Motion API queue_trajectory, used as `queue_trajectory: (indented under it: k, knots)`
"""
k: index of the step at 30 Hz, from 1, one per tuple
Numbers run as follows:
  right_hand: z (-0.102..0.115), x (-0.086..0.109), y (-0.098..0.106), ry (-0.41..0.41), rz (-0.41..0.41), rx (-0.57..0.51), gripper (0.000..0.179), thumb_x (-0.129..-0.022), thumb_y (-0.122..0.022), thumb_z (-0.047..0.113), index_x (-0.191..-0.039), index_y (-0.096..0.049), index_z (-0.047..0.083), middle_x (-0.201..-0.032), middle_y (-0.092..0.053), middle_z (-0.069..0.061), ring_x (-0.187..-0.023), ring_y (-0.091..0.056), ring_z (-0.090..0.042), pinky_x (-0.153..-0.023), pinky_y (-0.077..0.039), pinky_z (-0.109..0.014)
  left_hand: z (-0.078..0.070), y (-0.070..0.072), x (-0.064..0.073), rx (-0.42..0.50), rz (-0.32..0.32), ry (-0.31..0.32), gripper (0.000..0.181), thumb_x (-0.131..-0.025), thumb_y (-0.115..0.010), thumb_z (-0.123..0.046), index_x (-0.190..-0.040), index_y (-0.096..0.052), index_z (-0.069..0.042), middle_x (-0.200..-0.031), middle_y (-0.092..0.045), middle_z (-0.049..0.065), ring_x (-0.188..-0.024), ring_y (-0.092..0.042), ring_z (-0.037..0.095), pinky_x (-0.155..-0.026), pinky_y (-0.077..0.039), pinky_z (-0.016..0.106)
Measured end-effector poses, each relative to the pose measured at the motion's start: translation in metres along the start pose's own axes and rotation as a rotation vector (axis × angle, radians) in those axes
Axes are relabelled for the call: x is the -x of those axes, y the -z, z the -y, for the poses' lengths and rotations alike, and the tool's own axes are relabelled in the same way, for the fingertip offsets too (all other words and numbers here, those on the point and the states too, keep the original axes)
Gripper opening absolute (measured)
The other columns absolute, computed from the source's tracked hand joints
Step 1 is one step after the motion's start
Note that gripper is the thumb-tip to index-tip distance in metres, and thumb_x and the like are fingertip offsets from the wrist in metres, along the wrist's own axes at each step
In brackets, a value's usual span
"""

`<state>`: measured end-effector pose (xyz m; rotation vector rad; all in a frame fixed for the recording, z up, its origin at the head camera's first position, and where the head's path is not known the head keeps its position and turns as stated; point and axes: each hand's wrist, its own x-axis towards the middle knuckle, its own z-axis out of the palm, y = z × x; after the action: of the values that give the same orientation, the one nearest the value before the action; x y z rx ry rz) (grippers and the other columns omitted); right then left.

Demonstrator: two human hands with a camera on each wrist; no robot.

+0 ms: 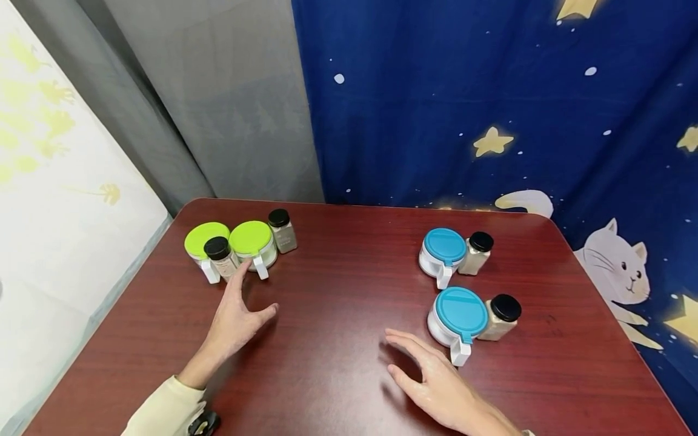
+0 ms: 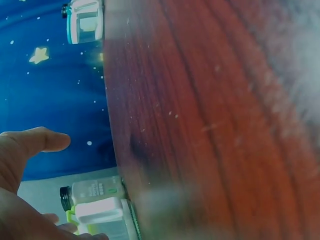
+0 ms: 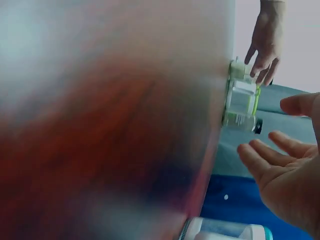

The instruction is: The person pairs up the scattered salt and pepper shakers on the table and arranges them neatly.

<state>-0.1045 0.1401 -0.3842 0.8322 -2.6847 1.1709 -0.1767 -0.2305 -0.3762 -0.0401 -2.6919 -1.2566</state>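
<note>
My left hand (image 1: 237, 321) reaches over the table's left side, thumb spread and fingers extended. Its fingertips come right up to the handle of a green-lidded jar (image 1: 251, 239) and a black-capped shaker (image 1: 220, 257). Another green-lidded jar (image 1: 206, 242) stands to the left, and a second black-capped shaker (image 1: 282, 232) is at the right of this group. My right hand (image 1: 436, 387) holds nothing, its fingers loosely bent, just left of the nearer blue-lidded jar (image 1: 458, 318). A black-capped shaker (image 1: 498, 318) stands against that jar's right side.
Farther back on the right stand another blue-lidded jar (image 1: 443, 251) and a black-capped shaker (image 1: 476, 253). The dark red wooden table (image 1: 338, 272) has rounded back corners. Behind it hang a grey curtain (image 1: 229, 109) and a blue star-patterned curtain (image 1: 403, 121).
</note>
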Motion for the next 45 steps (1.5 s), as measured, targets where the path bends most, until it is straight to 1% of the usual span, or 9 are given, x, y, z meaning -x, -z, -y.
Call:
queue_trajectory:
  k: [4, 9, 13, 19, 23, 28, 33, 39, 45]
  knots:
    - [0.005, -0.009, -0.004, -0.034, 0.011, 0.003, 0.044, -0.094, -0.075, 0.018, -0.136, -0.063, 0.016, -0.139, -0.060, 0.005, -0.127, -0.055, -0.011, -0.102, -0.046, -0.039, 0.000, 0.000, -0.005, -0.031, 0.017, -0.044, 0.100, -0.080, -0.084, -0.011, -0.159, -0.023, -0.004, -0.163, -0.022, 0.020, -0.148, -0.021, 0.039, -0.112, -0.026, 0.063]
    - [0.012, -0.022, -0.010, -0.047, -0.014, -0.068, 0.044, -0.093, -0.075, 0.015, -0.135, -0.064, 0.021, -0.135, -0.062, 0.009, -0.125, -0.056, -0.009, -0.102, -0.047, -0.038, 0.000, 0.000, -0.010, -0.056, 0.026, -0.072, 0.102, -0.079, -0.084, -0.011, -0.160, -0.023, -0.005, -0.165, -0.015, 0.019, -0.149, -0.014, 0.041, -0.112, -0.022, 0.067]
    - [0.016, -0.031, -0.014, -0.049, -0.019, -0.102, 0.045, -0.095, -0.073, 0.018, -0.137, -0.062, 0.025, -0.134, -0.061, 0.014, -0.125, -0.056, -0.008, -0.101, -0.047, -0.038, 0.000, -0.001, -0.012, -0.051, 0.003, -0.086, 0.103, -0.077, -0.085, -0.010, -0.160, -0.024, -0.005, -0.165, -0.014, 0.020, -0.149, -0.012, 0.044, -0.112, -0.017, 0.069]
    - [0.018, -0.038, -0.022, -0.016, -0.008, -0.350, 0.039, -0.098, -0.069, 0.011, -0.136, -0.063, 0.019, -0.132, -0.064, 0.006, -0.123, -0.060, -0.018, -0.101, -0.048, -0.041, 0.000, -0.004, -0.018, -0.037, -0.029, -0.065, 0.100, -0.079, -0.084, -0.008, -0.159, -0.024, -0.005, -0.165, -0.014, 0.020, -0.147, -0.012, 0.048, -0.112, -0.017, 0.068]
    - [0.017, -0.039, -0.029, 0.001, 0.019, -0.442, 0.038, -0.099, -0.067, 0.007, -0.136, -0.062, 0.015, -0.132, -0.064, -0.005, -0.122, -0.061, -0.027, -0.098, -0.049, -0.048, -0.003, -0.007, -0.023, -0.049, -0.038, -0.042, 0.098, -0.080, -0.083, -0.009, -0.159, -0.025, -0.005, -0.166, -0.013, 0.019, -0.148, -0.011, 0.045, -0.113, -0.018, 0.065]
    - [0.018, -0.039, -0.031, -0.012, 0.058, -0.450, 0.037, -0.099, -0.067, 0.008, -0.135, -0.062, 0.013, -0.131, -0.065, -0.011, -0.120, -0.062, -0.029, -0.098, -0.049, -0.047, -0.005, -0.009, -0.030, -0.088, -0.048, -0.035, 0.099, -0.079, -0.083, -0.010, -0.159, -0.026, -0.004, -0.165, -0.014, 0.020, -0.148, -0.012, 0.046, -0.113, -0.019, 0.065]
    - [0.019, -0.037, -0.031, -0.001, 0.109, -0.421, 0.038, -0.099, -0.067, 0.010, -0.136, -0.061, 0.010, -0.131, -0.065, -0.008, -0.119, -0.063, -0.028, -0.099, -0.049, -0.045, -0.006, -0.009, -0.033, -0.155, -0.037, -0.013, 0.101, -0.078, -0.083, -0.013, -0.160, -0.024, -0.006, -0.165, -0.014, 0.019, -0.146, -0.016, 0.049, -0.109, -0.028, 0.066]
    - [0.018, -0.036, -0.031, 0.005, 0.122, -0.423, 0.037, -0.100, -0.066, 0.012, -0.137, -0.061, 0.013, -0.131, -0.065, -0.007, -0.118, -0.064, -0.027, -0.100, -0.049, -0.045, -0.006, -0.009, -0.032, -0.204, -0.023, 0.007, 0.100, -0.079, -0.081, -0.017, -0.159, -0.024, -0.004, -0.165, -0.015, 0.016, -0.147, -0.016, 0.044, -0.107, -0.032, 0.066]
    - [0.021, -0.037, -0.029, -0.009, 0.143, -0.408, 0.038, -0.100, -0.067, 0.013, -0.137, -0.061, 0.010, -0.132, -0.065, -0.005, -0.122, -0.061, -0.022, -0.101, -0.048, -0.044, -0.004, -0.008, -0.028, -0.223, -0.020, -0.001, 0.095, -0.080, -0.078, -0.017, -0.159, -0.027, -0.004, -0.165, -0.018, 0.014, -0.147, -0.019, 0.043, -0.104, -0.034, 0.068]
